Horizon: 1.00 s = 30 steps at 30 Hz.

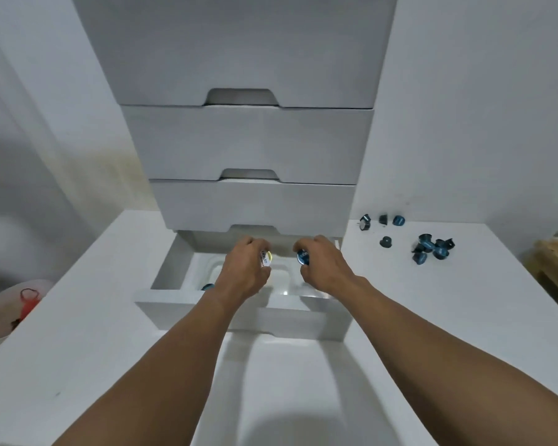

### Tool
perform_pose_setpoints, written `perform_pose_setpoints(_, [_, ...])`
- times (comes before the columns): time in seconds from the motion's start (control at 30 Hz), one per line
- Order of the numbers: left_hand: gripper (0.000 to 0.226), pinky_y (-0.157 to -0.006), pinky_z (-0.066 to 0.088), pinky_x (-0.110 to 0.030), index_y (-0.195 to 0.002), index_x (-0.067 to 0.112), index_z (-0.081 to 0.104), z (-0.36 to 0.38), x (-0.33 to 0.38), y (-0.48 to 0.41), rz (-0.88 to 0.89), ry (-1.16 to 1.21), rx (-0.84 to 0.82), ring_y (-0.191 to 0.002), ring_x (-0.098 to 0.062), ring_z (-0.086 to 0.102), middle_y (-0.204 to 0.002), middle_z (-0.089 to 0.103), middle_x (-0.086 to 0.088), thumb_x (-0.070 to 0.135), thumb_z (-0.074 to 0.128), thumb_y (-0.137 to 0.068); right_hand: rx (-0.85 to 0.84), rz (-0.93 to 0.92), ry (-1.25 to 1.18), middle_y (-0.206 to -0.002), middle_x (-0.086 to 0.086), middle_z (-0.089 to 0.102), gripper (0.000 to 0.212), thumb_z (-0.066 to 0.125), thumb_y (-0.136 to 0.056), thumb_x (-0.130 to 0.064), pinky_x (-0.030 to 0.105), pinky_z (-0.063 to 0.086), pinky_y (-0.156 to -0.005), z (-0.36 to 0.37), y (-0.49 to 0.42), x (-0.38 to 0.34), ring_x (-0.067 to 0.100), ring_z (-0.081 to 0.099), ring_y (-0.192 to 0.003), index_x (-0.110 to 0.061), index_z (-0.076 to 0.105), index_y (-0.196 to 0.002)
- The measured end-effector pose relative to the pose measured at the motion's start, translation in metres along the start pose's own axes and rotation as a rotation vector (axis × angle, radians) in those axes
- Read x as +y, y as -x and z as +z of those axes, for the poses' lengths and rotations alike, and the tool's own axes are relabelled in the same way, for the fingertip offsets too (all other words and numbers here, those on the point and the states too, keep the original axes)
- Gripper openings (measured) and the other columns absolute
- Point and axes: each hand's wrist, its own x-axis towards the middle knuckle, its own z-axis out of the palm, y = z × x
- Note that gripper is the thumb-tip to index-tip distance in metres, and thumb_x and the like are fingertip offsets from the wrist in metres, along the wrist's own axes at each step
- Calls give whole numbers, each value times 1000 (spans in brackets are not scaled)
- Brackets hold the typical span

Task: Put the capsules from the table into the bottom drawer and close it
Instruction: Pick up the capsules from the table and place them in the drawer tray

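Pinching capsules (pixel 302 256) sideways, lids facing camera | hands (pixel 243 272) over bottom drawer (pixel 187 312)

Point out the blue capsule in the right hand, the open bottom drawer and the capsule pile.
blue capsule (pixel 302 257), head view, its round lid.
bottom drawer (pixel 287 320), head view, front panel.
capsule pile (pixel 429 245), head view, middle capsule.

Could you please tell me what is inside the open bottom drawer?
One blue capsule lies at the bottom drawer's front left. The left hand, holding a white-lidded capsule, and the right hand, holding a blue-lidded capsule, cover the middle, so the floor beneath is hidden.
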Motion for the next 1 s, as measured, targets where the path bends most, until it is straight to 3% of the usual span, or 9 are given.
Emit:
perform_pose_setpoints(0.1, [38, -82, 39, -23, -117, 18, 61, -8, -36, -12, 21, 24, -60, -103, -21, 56, -119, 56, -1, 19, 72, -80, 11, 36, -22, -112, 10, 51, 36, 61, -82, -5, 23, 36, -77, 23, -12, -19, 26, 53, -97, -17, 60, -115])
perform_pose_setpoints(0.27, [42, -90, 43, -30, -118, 18, 61, 2, -71, -26, 19, 51, -132, -108, -22, 56, -119, 60, -4, 22, 73, -78, -40, 107, -10, -116, 9, 56, 42, 64, -83, -12, 24, 40, -81, 54, -22, -20, 27, 57, -102, -18, 57, -123])
perform_pose_setpoints(0.37, [42, -83, 44, -26, -116, 19, 62, 16, -83, -35, -19, 85, -170, -101, -22, 58, -116, 62, -5, 24, 75, -77, -88, 140, 0, -113, 9, 61, 40, 68, -80, -15, 28, 45, -82, 65, -30, -12, 25, 58, -99, -15, 58, -119])
perform_pose_setpoints(0.7, [38, -76, 45, -28, -106, 21, 63, 52, -103, -65, -96, 102, -300, -92, -18, 56, -105, 61, -4, 15, 75, -71, -245, 123, -47, -113, 3, 62, 41, 70, -77, -17, 24, 41, -78, 91, -67, 28, 19, 55, -95, -18, 59, -116])
perform_pose_setpoints(0.8, [43, -77, 42, -25, -110, 19, 63, 63, -106, -70, -58, 62, -366, -92, -20, 55, -106, 60, -9, 12, 77, -70, -297, 74, -26, -116, 6, 62, 42, 69, -77, -15, 25, 41, -82, 99, -71, 37, 23, 56, -101, -15, 60, -118])
perform_pose_setpoints(1.0, [43, -84, 46, -26, -111, 19, 63, 82, -114, -83, -40, 75, -478, -99, -19, 58, -110, 65, -3, 19, 78, -70, -383, 62, 18, -116, 8, 63, 40, 66, -79, -19, 35, 47, -90, 111, -79, 44, 27, 57, -105, -15, 61, -119])
